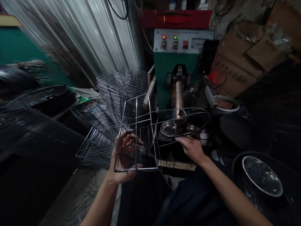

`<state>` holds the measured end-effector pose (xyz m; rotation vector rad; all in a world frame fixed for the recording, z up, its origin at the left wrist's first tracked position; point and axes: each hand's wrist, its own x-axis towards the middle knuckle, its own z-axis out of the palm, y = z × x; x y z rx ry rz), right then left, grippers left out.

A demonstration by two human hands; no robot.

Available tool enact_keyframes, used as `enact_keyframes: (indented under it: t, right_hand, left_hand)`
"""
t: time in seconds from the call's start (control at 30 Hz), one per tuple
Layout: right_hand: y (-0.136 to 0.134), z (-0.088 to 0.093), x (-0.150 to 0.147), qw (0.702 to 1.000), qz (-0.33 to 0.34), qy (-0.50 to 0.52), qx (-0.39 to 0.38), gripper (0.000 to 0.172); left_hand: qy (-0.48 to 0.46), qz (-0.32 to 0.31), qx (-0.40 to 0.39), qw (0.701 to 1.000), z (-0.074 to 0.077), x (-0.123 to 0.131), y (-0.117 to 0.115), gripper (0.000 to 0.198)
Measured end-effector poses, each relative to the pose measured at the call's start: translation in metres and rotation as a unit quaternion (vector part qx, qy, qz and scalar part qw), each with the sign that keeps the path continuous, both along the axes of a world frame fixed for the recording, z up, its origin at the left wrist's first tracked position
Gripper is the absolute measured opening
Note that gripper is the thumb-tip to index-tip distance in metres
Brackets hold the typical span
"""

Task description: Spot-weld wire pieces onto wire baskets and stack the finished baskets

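My left hand (125, 157) is at the lower centre, its fingers curled inside and around the near end of a boxy wire frame (145, 169). The frame is bare metal rod with a rounded wire hoop (208, 121) at its far right end. My right hand (191, 148) is closed on the near wire of that end, fingers together, just below the tip of a thick copper-coloured electrode arm (179, 97). The hoop passes around the arm. Whether the tip touches the wire, I cannot tell. A small metal dish (168, 128) sits beneath.
Behind stands a green spot-welding machine (162, 75) with lit red and green lamps. Stacks of wire frames (115, 91) rise on the left. Cardboard boxes (244, 59) lean at the right, above a metal bowl (231, 105). A shiny dish of small pieces (262, 175) stands lower right.
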<state>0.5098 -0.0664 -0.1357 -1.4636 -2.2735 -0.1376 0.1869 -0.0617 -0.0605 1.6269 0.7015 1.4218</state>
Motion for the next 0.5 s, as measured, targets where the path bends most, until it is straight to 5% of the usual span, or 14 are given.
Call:
enact_keyframes:
  t: [0.5]
  right_hand:
    - [0.012, 0.015, -0.002, 0.999, -0.032, 0.005, -0.039, 0.041]
  left_hand:
    - [-0.006, -0.021, -0.023, 0.999, 0.016, 0.002, 0.018, 0.089]
